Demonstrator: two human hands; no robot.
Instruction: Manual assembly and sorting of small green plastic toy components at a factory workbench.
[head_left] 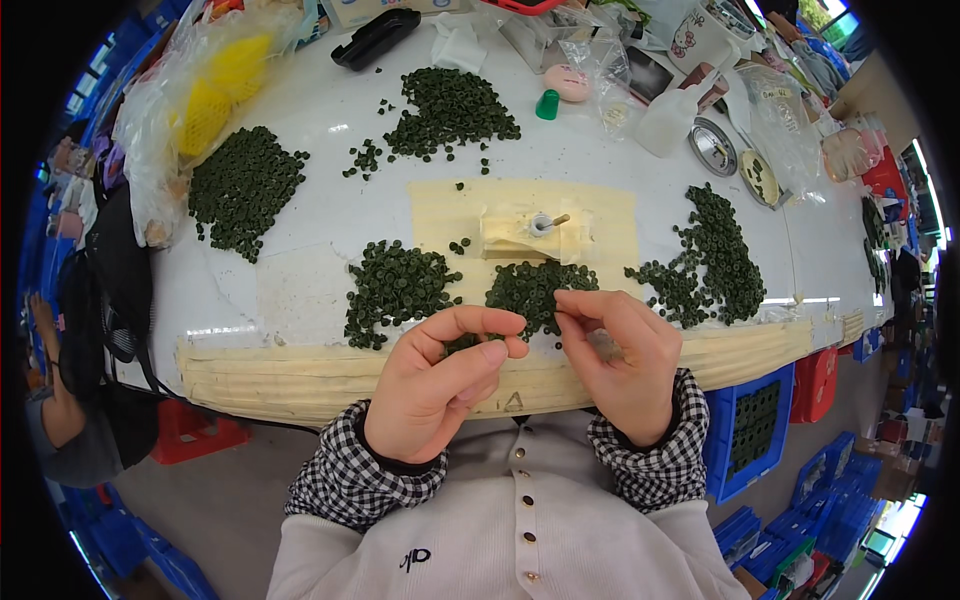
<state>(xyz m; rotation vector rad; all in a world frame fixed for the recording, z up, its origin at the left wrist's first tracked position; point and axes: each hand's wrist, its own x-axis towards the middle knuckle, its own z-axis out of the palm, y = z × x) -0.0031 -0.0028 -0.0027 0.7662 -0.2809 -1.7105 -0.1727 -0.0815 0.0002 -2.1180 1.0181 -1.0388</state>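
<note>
Dark-green, small round pieces lie heaped, in the head view, between and just beyond the left hand and right hand. The left thumb and forefinger curl toward each other; the right pair stand close at the heap's edge; whether either pinches a piece cannot be told. Beyond the heap: a cream, tape-covered block bearing a short rod.

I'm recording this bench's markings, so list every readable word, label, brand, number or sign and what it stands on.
Texts are located, not copied out:
Cream garment: black lettering, front, wearer's left.
Pale yellow tape along the front edge: dark mark, unclear.
Clear bag, upper right: dark writing, too small.
Box, top edge: printing, too small.
</note>
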